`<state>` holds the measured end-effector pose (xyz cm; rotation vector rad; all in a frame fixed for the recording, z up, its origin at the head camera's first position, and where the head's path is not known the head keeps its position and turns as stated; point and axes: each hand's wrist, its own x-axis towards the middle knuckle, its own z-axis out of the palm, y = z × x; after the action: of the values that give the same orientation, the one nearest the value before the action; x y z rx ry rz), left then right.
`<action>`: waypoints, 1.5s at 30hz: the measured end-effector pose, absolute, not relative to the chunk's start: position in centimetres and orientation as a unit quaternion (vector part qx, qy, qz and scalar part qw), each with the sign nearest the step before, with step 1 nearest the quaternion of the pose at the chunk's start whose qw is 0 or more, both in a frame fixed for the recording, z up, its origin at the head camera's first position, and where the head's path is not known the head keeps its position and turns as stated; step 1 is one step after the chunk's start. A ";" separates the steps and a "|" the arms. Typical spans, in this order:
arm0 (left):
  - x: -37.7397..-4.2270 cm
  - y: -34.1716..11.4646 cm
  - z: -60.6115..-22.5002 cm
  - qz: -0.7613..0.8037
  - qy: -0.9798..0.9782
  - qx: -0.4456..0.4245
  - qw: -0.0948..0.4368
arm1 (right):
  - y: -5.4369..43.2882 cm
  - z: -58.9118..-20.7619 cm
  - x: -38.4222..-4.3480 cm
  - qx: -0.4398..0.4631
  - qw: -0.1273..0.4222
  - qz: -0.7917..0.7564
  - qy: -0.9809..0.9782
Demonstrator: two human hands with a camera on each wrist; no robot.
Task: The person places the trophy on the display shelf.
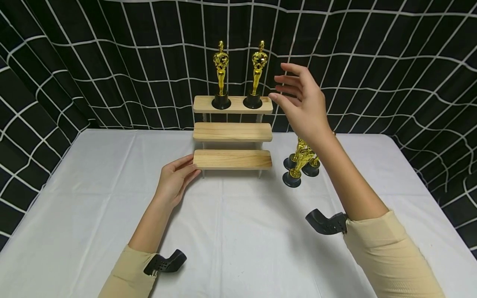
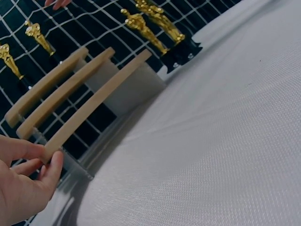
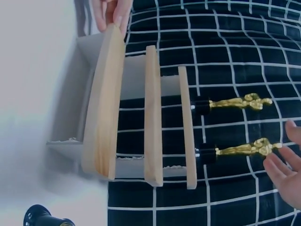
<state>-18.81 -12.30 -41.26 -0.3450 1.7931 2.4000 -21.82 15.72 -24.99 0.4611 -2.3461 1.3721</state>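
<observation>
A three-tier wooden display stand [image 1: 232, 132] stands on the table. My left hand [image 1: 174, 180] pinches the left end of its lowest board [image 2: 94, 101] between thumb and fingers. Two golden statuette trophies with black bases are upright on the top board: a left trophy [image 1: 221, 70] and a right trophy [image 1: 258, 68]. My right hand [image 1: 303, 101] is raised just right of the right trophy, its fingers loosely bent and holding nothing. In the right wrist view, fingertips [image 3: 277, 169] show close to that trophy's head.
Several more golden trophies [image 1: 294, 174] are grouped on the white-covered table [image 1: 231, 231] to the right of the stand, partly hidden behind the right forearm. A black curtain [image 1: 149, 82] with a white grid hangs behind the table.
</observation>
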 end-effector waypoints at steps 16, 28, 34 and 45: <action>-18.9 -12.2 -41.3 0.797 0.589 -0.120 0.060 | 17.4 -27.1 -19.8 0.158 0.215 0.488 -0.831; -18.8 -12.3 -41.3 0.799 0.587 -0.113 0.061 | 18.9 -28.9 -18.8 0.141 0.213 0.475 -0.842; -18.8 -12.3 -41.3 0.799 0.587 -0.115 0.060 | 19.6 -29.9 -18.2 0.125 0.212 0.482 -0.841; -18.8 -12.3 -41.3 0.798 0.588 -0.117 0.059 | 20.7 -31.7 -17.5 0.099 0.204 0.476 -0.850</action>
<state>-18.82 -12.26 -41.28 -0.3532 1.7801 2.4171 -17.52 20.75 -31.72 0.2761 -2.3697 1.3271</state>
